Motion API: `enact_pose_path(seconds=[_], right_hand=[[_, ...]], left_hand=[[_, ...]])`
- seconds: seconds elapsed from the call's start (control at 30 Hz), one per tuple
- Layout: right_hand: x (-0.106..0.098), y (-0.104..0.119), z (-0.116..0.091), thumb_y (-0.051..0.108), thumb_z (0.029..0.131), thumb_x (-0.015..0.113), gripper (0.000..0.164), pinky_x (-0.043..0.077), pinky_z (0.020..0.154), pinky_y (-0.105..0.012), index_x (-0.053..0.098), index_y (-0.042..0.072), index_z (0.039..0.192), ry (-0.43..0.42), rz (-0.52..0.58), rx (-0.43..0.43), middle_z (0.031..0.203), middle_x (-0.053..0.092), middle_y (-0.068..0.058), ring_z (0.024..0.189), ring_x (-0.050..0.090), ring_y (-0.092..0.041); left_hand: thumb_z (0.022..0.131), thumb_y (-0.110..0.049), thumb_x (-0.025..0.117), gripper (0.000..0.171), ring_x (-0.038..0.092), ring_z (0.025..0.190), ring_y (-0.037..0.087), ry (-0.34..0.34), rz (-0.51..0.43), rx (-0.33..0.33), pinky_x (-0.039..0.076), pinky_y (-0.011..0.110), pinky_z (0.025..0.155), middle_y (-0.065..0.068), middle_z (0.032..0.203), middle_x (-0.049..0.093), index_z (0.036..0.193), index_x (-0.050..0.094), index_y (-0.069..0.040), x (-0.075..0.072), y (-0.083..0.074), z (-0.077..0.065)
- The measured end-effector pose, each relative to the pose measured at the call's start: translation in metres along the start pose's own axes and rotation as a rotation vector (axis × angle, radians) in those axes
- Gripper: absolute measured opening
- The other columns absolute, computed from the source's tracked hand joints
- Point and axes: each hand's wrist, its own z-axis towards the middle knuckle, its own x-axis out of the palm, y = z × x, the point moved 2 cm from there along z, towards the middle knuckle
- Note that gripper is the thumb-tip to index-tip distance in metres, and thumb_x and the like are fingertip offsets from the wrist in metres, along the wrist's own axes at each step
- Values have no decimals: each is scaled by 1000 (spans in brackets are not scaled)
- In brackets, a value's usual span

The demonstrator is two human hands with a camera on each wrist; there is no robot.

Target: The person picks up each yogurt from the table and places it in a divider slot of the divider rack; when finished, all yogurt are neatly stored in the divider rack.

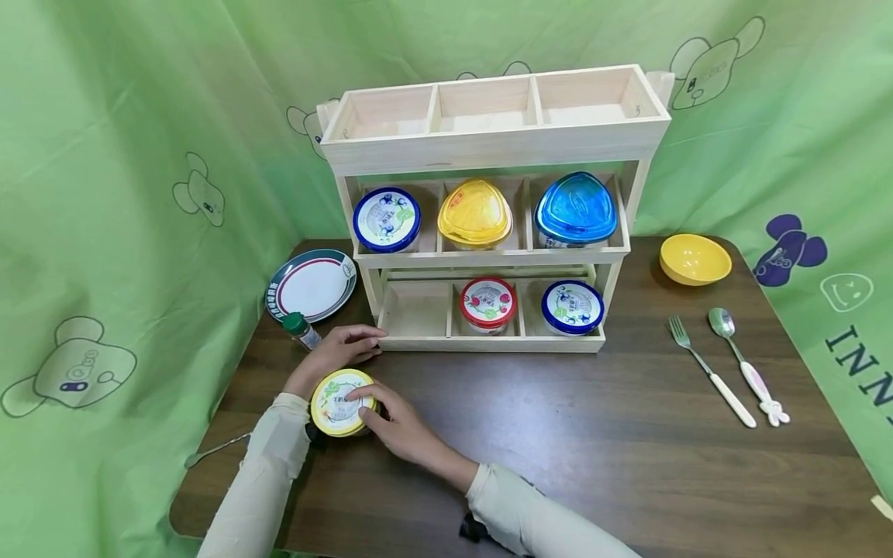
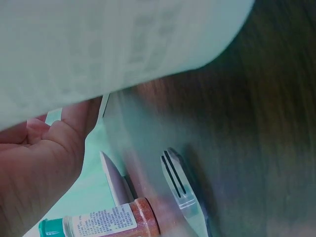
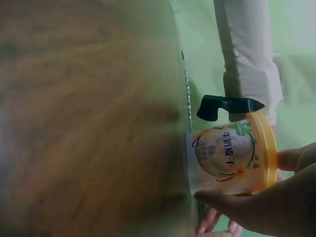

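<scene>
My right hand (image 1: pixel 403 428) holds a yellow-lidded tub (image 1: pixel 333 411) beside my left wrist, fingers over the lid and thumb at the side. In the right wrist view the printed tub (image 3: pixel 224 160) is close to the tabletop. At the left front corner of the wooden shelf (image 1: pixel 488 155), my left hand (image 1: pixel 336 355) reaches out with its fingertips at the lowest tray's edge. Just behind that hand is a green-capped seasoning bottle (image 1: pixel 301 331); in the left wrist view this bottle (image 2: pixel 106 220) shows reddish contents.
Blue-, yellow- and red-lidded tubs, including a red one (image 1: pixel 488 302), fill several shelf compartments. A plate (image 1: pixel 314 285) lies left of the shelf. At right are a yellow bowl (image 1: pixel 694 260), fork (image 1: pixel 711 376) and spoon (image 1: pixel 746 368). Another fork (image 2: pixel 180 182) appears in the left wrist view.
</scene>
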Motion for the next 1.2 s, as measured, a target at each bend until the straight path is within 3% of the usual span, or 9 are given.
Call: enact_pose_path(seconds=[0.33,0.43,0.5,0.57,0.67,0.7,0.8,1.03,1.2], right_hand=[[-20,-2,-18,12,108,61,33,47,113,-31,76,18,136,-9,1,41,149,65,0,137,56,-12],[-35,1,-29,11,108,60,32,51,101,-27,77,16,135,-1,-25,37,146,67,-3,123,60,-9],[-47,4,-38,10,108,61,32,55,85,-25,77,14,135,-10,-44,43,146,67,-7,103,65,-14],[-60,8,-46,8,107,62,32,55,82,-23,77,14,134,-35,-63,45,149,65,-10,105,66,-17],[-81,15,-55,4,105,62,33,56,93,-23,77,12,133,-88,-80,40,155,61,-13,124,67,-29],[-88,18,-58,2,105,62,33,53,102,-23,77,11,133,-108,-82,32,156,60,-14,138,60,-30],[-107,26,-62,-2,104,61,34,50,105,-22,78,8,131,-175,-93,4,157,59,-14,145,53,-29],[-139,42,-54,-4,103,59,34,55,80,-21,78,7,130,-284,-93,-28,148,64,-14,104,64,-20],[-142,56,-36,-3,103,58,33,55,79,-22,76,4,131,-288,-68,-55,141,66,-16,98,63,-22]], left_hand=[[115,-5,51,34,64,134,38,7,-67,-36,52,45,114,24,146,59,146,63,7,0,4,1],[115,-5,51,34,64,135,39,7,-75,-41,52,46,114,23,146,60,145,64,6,1,6,2],[115,-5,51,33,64,135,39,1,-83,-54,52,46,114,22,147,60,144,65,5,2,6,2],[115,-5,51,34,63,135,39,-2,-75,-63,51,46,115,23,147,60,144,65,5,2,5,1],[115,-5,51,34,64,134,38,-16,-62,-80,51,46,115,23,147,60,145,65,4,1,2,0],[116,-6,51,34,64,135,38,-17,-58,-83,51,46,115,23,147,60,145,65,4,0,1,0],[116,-7,51,34,63,135,38,-15,-48,-87,51,46,116,23,148,60,145,65,3,0,-1,0],[116,-7,52,34,63,135,37,-4,-44,-79,50,47,116,25,150,59,146,64,3,-1,-1,1],[116,-7,52,35,63,136,37,4,-51,-68,50,46,116,27,151,57,146,63,4,0,1,2]])
